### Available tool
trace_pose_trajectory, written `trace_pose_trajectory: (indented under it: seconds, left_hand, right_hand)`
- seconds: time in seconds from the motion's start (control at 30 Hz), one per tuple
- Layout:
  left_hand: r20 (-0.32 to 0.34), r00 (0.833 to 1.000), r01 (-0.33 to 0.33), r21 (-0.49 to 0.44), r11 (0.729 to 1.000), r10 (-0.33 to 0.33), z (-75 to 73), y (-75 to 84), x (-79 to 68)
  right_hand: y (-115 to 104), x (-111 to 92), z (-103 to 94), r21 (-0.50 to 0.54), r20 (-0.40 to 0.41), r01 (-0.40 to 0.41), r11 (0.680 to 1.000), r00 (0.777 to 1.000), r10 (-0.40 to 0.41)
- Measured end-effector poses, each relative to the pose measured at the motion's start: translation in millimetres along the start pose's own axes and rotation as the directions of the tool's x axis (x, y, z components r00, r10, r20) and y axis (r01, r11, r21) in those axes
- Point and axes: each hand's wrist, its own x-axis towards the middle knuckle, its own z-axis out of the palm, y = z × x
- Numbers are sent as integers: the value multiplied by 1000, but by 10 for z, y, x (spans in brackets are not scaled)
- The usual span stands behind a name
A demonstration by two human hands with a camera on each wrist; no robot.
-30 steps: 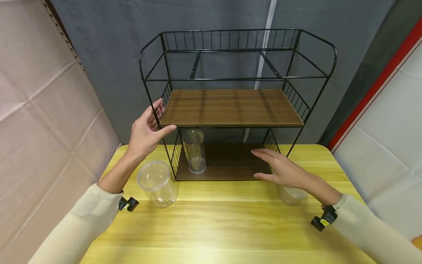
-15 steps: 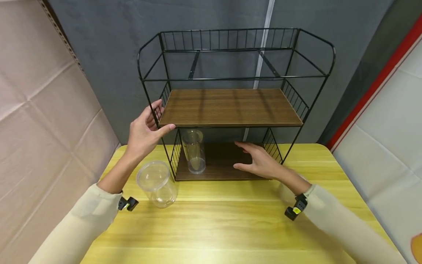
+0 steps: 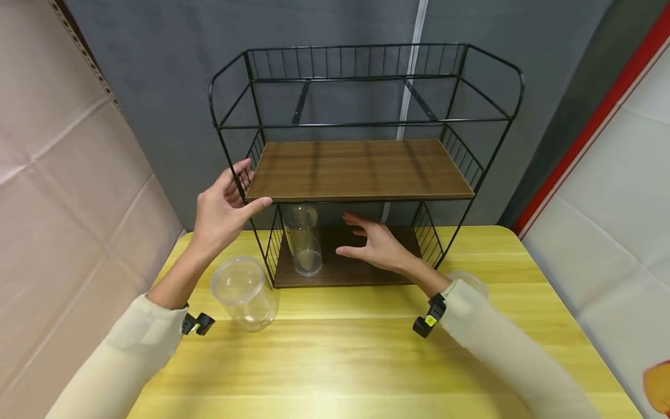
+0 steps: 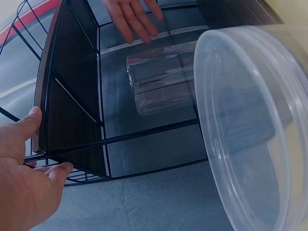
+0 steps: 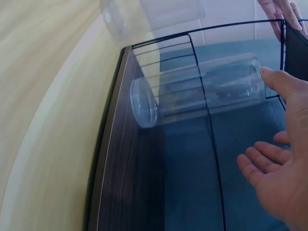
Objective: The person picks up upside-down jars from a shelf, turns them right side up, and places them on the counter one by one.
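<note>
A black wire rack (image 3: 361,123) with brown wooden shelf boards stands on the table. My left hand (image 3: 217,218) grips its left side at the upper board (image 3: 361,169), thumb along the front edge and fingers round the side wires. A tall clear jar (image 3: 305,247) stands upright at the left of the lower board (image 3: 340,276). My right hand (image 3: 381,247) reaches into the lower level with thumb and fingers spread. In the head view a gap separates it from the jar; in the right wrist view the thumb overlaps the jar's end (image 5: 252,77), and contact is unclear.
A wide clear jar (image 3: 246,294) with a thick rim stands on the wooden table (image 3: 335,355), left of the rack's front corner. Another clear container (image 3: 471,282) sits at right, mostly covered by the right sleeve. A grey curtain (image 3: 173,87) hangs behind.
My right hand has moved left, from the rack's right side into the lower level, closer to the tall jar. The left hand keeps its place on the rack. The view has shifted slightly.
</note>
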Motion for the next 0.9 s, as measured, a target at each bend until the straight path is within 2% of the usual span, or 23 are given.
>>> trace_pose_trajectory:
  seconds: [0.47,0.9]
  left_hand:
    - [2,1000,-5,-10,1000,5,-10,8,3]
    - [0,1000,-18,-15,1000,18,-3,4,-7]
  right_hand:
    - [-223,305,292,37,4,3,999,1000,-3]
    - [-321,558,531,81,-63,21,996,998,-16]
